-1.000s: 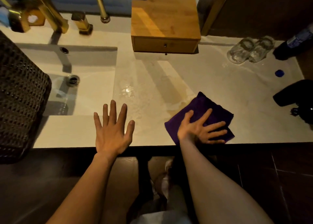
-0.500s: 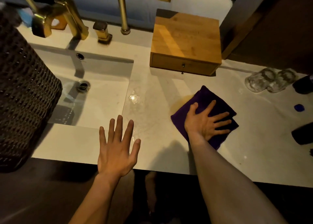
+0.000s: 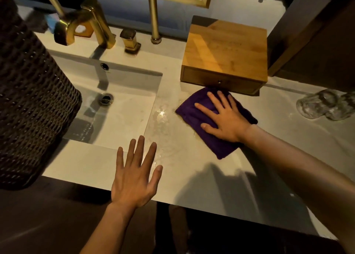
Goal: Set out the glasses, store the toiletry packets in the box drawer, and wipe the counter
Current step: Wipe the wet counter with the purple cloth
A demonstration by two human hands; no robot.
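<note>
The right hand [image 3: 226, 119] lies flat on the purple cloth [image 3: 215, 146], fingers straight and spread. It pinches nothing and only presses the folded cloth down onto the counter [image 3: 278, 130].

Just beyond the fingertips, the far corner of the cloth reaches the foot of the wooden box [image 3: 226, 49]. The box's drawer [image 3: 240, 84] is pushed in flush. No toiletry packets show anywhere, so they are probably stored inside (the closed front makes that a guess, not a sighting).

To the outer side of the pressing hand, well apart from it, the two glasses [image 3: 324, 105] sit close together on the counter. That step looks done.

On the hand's inner side, just past the cloth's edge, a wet patch [image 3: 161, 115] glistens beside the rim of the sink [image 3: 123, 107]. It runs down toward the front edge. Wiping is therefore the step in hand and looks unfinished, with this wet strip most likely what is left to cover.

Nearer the body, the left hand [image 3: 134, 178] is spread wide with straight fingers and holds nothing. It hovers over or rests on the front lip of the counter, and I cannot tell which.

Farther off on that side are the brass faucet [image 3: 92, 23] behind the sink and a dark woven basket [image 3: 28, 99].
</note>
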